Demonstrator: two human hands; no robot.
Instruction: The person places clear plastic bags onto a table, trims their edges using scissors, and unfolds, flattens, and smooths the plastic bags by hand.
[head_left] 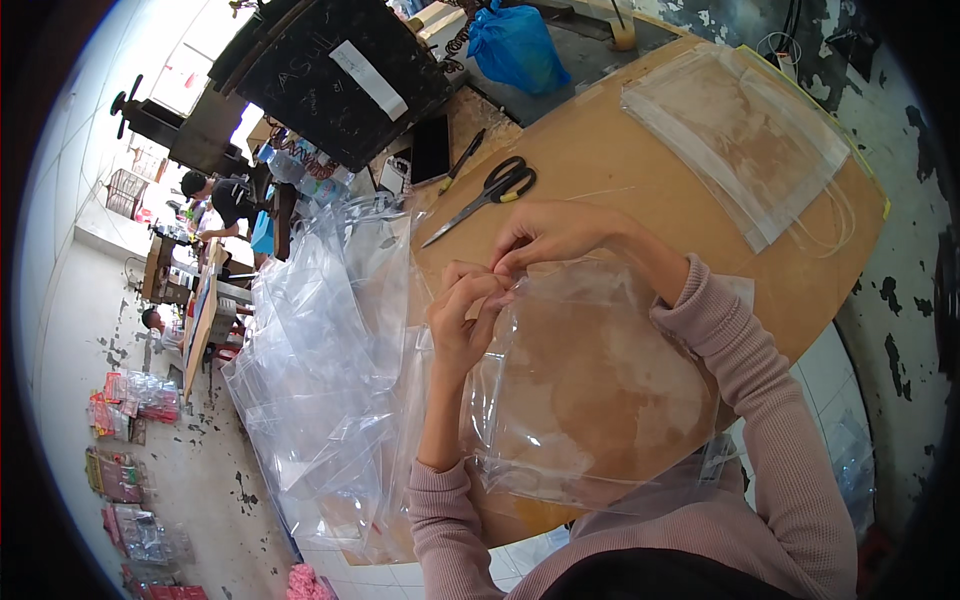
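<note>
A clear plastic bag (600, 375) lies flat on the brown tabletop in front of me, its near edge against my body. My left hand (466, 312) is closed on the bag's far left corner. Right beside it, my right hand (550, 235) comes over from the right with its fingertips pinched together at the same corner. The two sets of fingertips meet there, and anything small between them is hidden. Just beyond my hands lie black-handled scissors (490, 195), with a pen-like cutter (463, 160) farther back.
A heap of clear plastic bags (320, 380) covers the table's left side. Stacked clear bags with cord handles (745, 140) lie far right. A black box (335, 75), dark phone (431, 150) and blue plastic bag (515, 48) stand behind. People (228, 205) work at the far left.
</note>
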